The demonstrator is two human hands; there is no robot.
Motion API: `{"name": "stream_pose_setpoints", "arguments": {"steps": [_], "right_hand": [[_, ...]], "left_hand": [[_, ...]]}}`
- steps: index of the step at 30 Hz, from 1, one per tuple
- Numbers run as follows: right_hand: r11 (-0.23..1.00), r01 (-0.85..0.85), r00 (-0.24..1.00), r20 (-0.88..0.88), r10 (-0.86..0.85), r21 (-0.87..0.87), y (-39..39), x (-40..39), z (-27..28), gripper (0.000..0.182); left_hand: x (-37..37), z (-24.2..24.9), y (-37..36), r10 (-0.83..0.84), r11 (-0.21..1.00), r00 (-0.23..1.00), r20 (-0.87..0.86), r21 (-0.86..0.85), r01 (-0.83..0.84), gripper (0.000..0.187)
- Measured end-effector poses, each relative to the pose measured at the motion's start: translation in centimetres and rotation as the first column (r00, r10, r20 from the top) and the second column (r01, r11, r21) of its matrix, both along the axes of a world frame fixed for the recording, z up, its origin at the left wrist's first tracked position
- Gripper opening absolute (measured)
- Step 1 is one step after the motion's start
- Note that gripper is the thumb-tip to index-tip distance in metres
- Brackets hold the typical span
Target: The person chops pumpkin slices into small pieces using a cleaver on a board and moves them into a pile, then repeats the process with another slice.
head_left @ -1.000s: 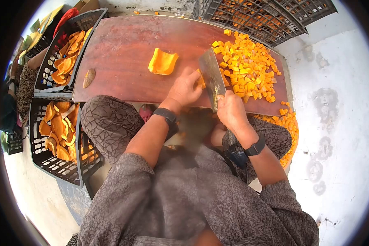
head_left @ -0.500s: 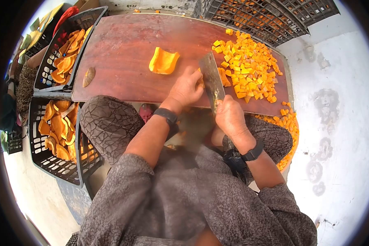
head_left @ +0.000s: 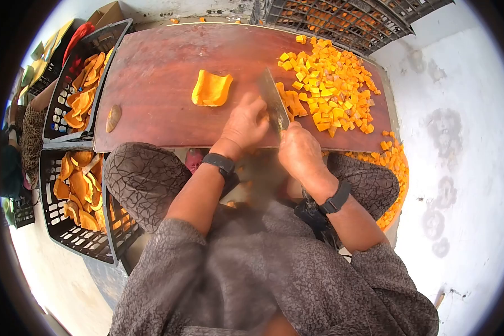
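My right hand (head_left: 303, 150) is wrapped around the handle of a cleaver (head_left: 276, 101), its broad blade upright on the reddish-brown board (head_left: 157, 67). Just left of the blade, my left hand (head_left: 245, 122) has its fingers curled in; whatever lies under the fingertips is hidden. Cut pumpkin strips (head_left: 293, 104) lie against the blade's right side. A large curved pumpkin piece (head_left: 211, 88) rests on the board beyond my left hand. Diced pumpkin (head_left: 339, 84) is heaped over the board's right end.
Black crates (head_left: 111, 246) holding pumpkin pieces stand at the left. More dark crates (head_left: 341, 25) are at the back right. Beyond the board's near right edge lies more diced pumpkin (head_left: 395, 173). A brown oval scrap (head_left: 113, 119) sits at the board's left end.
Cut strips now show more fully on the blade's right side. My left hand sits slightly farther from the blade. The whole view has shifted a little.
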State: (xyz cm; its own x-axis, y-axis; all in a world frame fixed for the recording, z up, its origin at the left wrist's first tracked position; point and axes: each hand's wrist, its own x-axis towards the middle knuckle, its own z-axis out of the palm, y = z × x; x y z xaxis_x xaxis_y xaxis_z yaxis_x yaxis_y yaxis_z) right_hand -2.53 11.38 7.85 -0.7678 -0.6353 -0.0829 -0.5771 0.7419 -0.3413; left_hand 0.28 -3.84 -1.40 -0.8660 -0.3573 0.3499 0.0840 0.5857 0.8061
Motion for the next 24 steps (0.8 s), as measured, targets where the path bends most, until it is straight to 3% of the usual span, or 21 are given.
{"name": "stream_pose_setpoints", "arguments": {"steps": [2,9,11,14,24], "right_hand": [[0.996,-0.02,0.998,-0.055,0.015,-0.083,0.0,-0.3,-0.8,0.007],[0.993,-0.032,0.999,-0.047,0.027,-0.112,-1.1,-1.8,-0.8,0.008],[1.0,-0.016,0.999,0.033,0.016,-0.005,-1.4,-1.5,0.2,0.019],[0.997,-0.059,0.998,0.009,0.059,0.042,-1.0,-1.7,1.1,0.011],[1.0,-0.025,1.0,-0.003,0.026,0.017,-2.8,-3.1,-1.7,0.016]], "left_hand": [[-0.3,-0.2,0.2,0.045,0.999,0.997,-0.06,0.006,-0.045,0.011],[-0.6,-0.3,0.1,0.06,0.992,0.991,-0.122,-0.099,-0.072,0.011],[-0.6,-0.6,0.1,0.075,0.995,0.993,-0.086,-0.065,-0.081,0.011],[-0.5,-0.5,0.2,0.087,0.993,0.992,-0.09,-0.068,-0.093,0.011],[-0.7,0.1,0.3,0.074,0.994,0.994,-0.08,-0.076,-0.08,0.007]]}}
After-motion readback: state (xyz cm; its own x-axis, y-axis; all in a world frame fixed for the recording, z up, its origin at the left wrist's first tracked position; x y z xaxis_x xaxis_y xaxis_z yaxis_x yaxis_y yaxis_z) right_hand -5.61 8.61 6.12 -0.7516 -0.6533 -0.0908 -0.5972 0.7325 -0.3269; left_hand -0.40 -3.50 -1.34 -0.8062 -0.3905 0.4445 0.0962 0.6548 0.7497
